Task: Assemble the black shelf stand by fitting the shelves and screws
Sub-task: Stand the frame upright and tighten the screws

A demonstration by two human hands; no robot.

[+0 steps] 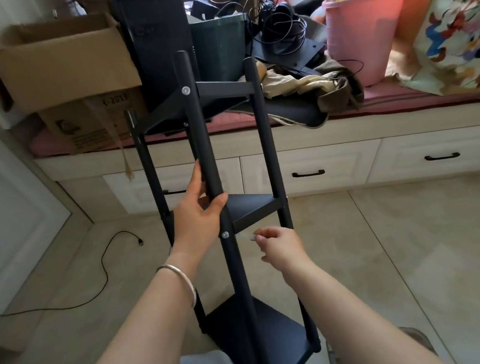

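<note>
Left hand (198, 214) grips the front pole of the black shelf stand (253, 209), tilted over the floor. Right hand (279, 245) pinches something small and blurred beside a screw (225, 235); fumbled, it could drop.

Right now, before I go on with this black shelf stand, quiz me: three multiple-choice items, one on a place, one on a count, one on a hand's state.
1. Where does the left hand grip the black metal shelf stand?
A. the near front pole, just above the middle shelf
B. the bottom shelf
C. the top of the far pole

2. How many black shelves are fitted?
A. one
B. three
C. five

3. What is the right hand doing?
A. lying flat on the tiled floor
B. gripping the pink plastic bucket
C. pinching a small pale item beside the silver screw head

Answers: 1 A, fingers wrap the near front pole. 2 B, top, middle and bottom shelves show. 3 C, fingertips are curled together beside the silver screw head.
</note>
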